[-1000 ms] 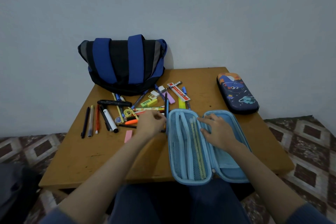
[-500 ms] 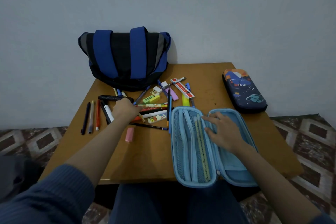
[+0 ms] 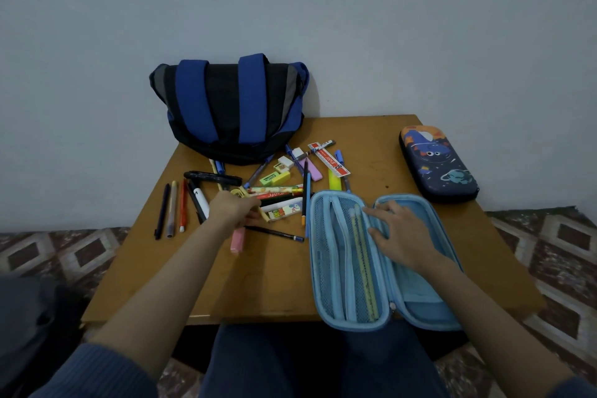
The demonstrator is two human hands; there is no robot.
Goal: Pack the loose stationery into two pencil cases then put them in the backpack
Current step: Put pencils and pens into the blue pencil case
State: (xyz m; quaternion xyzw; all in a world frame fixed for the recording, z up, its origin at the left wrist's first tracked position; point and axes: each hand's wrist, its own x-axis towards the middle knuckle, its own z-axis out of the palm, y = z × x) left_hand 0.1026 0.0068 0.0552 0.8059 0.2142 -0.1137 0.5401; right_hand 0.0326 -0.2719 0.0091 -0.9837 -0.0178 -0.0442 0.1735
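I judge the first case is being filled. The right hand [image 3: 402, 234] lies released on the open pencil case [image 3: 336, 268]. Left of it, the left hand [image 3: 231, 212] covers the loose stationery [image 3: 281, 194]; I cannot tell if it grasps something. Next: pinch one pen cleanly.

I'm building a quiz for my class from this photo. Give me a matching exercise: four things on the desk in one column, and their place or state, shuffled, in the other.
1. backpack
2. dark case
3. blue case
4. pink eraser

A. open, under the right hand
B. against the wall
C. beside the left hand
D. shut, far right

Pairs: 1-B, 2-D, 3-A, 4-C
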